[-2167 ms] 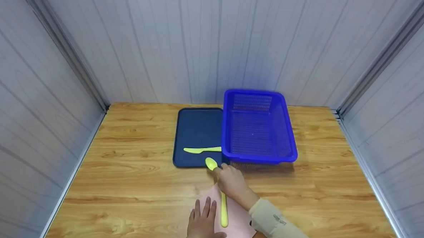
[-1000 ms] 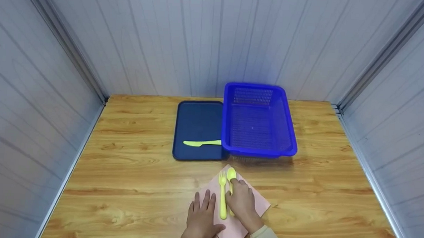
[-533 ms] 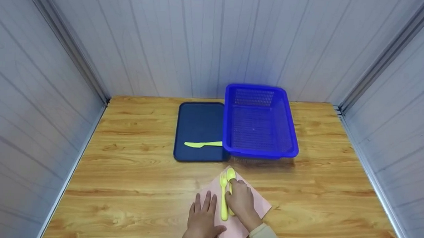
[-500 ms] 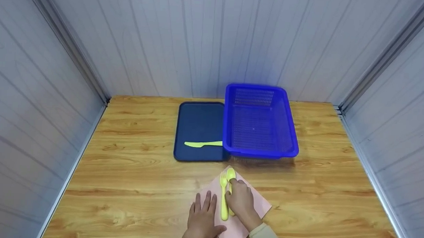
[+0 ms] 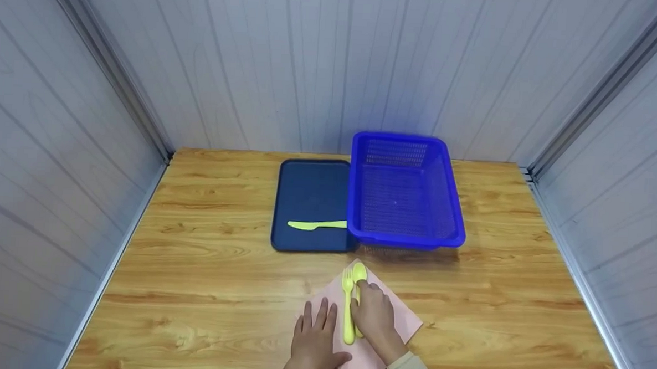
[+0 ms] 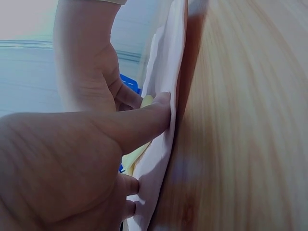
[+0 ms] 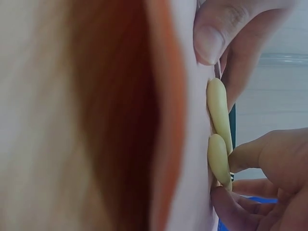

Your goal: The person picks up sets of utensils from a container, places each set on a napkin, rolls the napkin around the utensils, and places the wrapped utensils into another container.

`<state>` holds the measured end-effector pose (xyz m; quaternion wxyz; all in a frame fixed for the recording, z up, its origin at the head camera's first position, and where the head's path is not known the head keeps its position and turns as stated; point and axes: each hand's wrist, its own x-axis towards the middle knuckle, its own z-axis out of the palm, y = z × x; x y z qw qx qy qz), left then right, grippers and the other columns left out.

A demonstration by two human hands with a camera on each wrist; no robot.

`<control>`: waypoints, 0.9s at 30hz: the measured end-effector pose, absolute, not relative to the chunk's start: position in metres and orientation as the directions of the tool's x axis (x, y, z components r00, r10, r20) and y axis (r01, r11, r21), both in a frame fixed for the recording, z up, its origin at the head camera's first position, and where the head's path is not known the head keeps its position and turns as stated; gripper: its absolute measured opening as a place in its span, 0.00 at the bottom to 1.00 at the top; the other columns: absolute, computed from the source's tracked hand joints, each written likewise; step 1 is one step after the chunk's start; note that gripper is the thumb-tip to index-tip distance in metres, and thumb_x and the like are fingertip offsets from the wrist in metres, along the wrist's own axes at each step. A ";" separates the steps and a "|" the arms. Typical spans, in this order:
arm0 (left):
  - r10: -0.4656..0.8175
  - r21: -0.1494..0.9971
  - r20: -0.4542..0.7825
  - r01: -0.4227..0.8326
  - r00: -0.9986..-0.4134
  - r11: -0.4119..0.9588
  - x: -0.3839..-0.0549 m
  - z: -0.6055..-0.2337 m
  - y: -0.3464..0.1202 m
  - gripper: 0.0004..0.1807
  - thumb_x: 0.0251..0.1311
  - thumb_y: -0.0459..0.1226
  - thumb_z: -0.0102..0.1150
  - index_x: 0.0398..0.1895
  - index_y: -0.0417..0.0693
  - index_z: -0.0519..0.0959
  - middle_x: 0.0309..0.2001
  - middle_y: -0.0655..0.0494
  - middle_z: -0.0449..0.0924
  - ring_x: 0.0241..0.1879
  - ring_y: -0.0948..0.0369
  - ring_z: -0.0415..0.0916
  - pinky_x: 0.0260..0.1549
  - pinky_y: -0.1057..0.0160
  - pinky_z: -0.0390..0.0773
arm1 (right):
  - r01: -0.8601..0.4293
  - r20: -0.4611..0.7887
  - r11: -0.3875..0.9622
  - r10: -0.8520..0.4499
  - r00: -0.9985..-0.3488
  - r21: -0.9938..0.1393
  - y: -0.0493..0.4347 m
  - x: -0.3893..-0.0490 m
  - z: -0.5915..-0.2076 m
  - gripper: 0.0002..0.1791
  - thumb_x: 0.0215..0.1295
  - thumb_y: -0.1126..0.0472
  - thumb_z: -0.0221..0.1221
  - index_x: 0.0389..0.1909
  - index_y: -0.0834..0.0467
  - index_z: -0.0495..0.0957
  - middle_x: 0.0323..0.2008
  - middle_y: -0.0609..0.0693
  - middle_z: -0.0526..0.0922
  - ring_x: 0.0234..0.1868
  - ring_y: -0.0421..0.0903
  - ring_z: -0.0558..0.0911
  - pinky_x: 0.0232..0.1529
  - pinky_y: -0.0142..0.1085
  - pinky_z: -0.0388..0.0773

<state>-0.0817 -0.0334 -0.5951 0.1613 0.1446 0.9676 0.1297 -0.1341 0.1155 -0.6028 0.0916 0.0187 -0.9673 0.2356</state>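
A folded pink napkin [image 5: 406,320] lies on the table with one corner toward the back. On it, side by side, are a yellow fork [image 5: 348,318] and a yellow spoon [image 5: 359,271]. My right hand [image 5: 377,315] pinches the spoon's handle between thumb and fingers and covers much of that handle. In the right wrist view both handle ends, the spoon's [image 7: 219,159] and the fork's [image 7: 219,98], rest against the napkin. My left hand [image 5: 313,347] presses on the napkin's left side with fingers spread. Its thumb [image 6: 154,115] touches the napkin in the left wrist view.
A dark blue tray [image 5: 311,189] stands behind the napkin, with a yellow knife [image 5: 307,226] lying across it. The blue plastic basket [image 5: 453,212] to the right hides the knife's handle end. Pale panel walls [image 5: 256,65] enclose the wooden table [image 5: 202,279] on the sides and back.
My right hand has brought the spoon from near the tray's front edge down onto the napkin, right of the fork. The left hand has stayed on the napkin. Nothing notable moves over the last half second.
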 end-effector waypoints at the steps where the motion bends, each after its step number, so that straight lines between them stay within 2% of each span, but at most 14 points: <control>1: 0.321 0.305 -0.276 0.234 -0.906 0.923 -0.081 -0.596 -0.033 0.58 0.47 0.66 0.63 0.75 0.45 0.54 0.75 0.45 0.48 0.72 0.37 0.41 0.64 0.39 0.53 | -0.080 0.187 0.891 0.006 -0.982 -0.447 0.116 -0.133 -0.603 0.15 0.55 0.63 0.67 0.43 0.62 0.80 0.27 0.56 0.79 0.26 0.57 0.82 0.23 0.47 0.78; 9: 0.316 0.300 -0.311 0.222 -0.896 0.928 -0.078 -0.602 -0.033 0.58 0.48 0.66 0.63 0.76 0.45 0.53 0.76 0.45 0.47 0.72 0.37 0.40 0.64 0.39 0.52 | -0.094 0.200 0.904 -0.009 -0.980 -0.418 0.116 -0.127 -0.601 0.11 0.62 0.65 0.60 0.45 0.62 0.81 0.26 0.57 0.80 0.24 0.58 0.82 0.20 0.48 0.77; 17: 0.328 0.295 -0.238 0.254 -0.914 0.921 -0.084 -0.598 -0.034 0.57 0.48 0.65 0.63 0.75 0.45 0.54 0.75 0.45 0.48 0.72 0.38 0.41 0.65 0.40 0.53 | -0.121 0.220 0.893 -0.025 -0.975 -0.433 0.119 -0.133 -0.597 0.12 0.58 0.71 0.58 0.44 0.62 0.82 0.27 0.59 0.82 0.24 0.58 0.83 0.20 0.46 0.78; 23: 0.330 0.310 -0.244 0.249 -0.912 0.918 -0.083 -0.600 -0.035 0.57 0.47 0.65 0.64 0.75 0.45 0.54 0.75 0.45 0.49 0.72 0.38 0.41 0.65 0.40 0.52 | -0.114 0.193 0.883 -0.027 -0.981 -0.456 0.119 -0.130 -0.596 0.12 0.59 0.72 0.58 0.44 0.63 0.81 0.28 0.60 0.82 0.26 0.59 0.83 0.22 0.47 0.79; 27: 0.321 0.320 -0.268 0.230 -0.908 0.919 -0.081 -0.601 -0.035 0.58 0.47 0.65 0.64 0.76 0.46 0.53 0.76 0.46 0.47 0.72 0.38 0.40 0.65 0.40 0.51 | -0.097 0.208 0.920 -0.018 -0.978 -0.379 0.117 -0.130 -0.592 0.13 0.58 0.70 0.59 0.45 0.62 0.81 0.26 0.60 0.81 0.24 0.60 0.82 0.20 0.49 0.78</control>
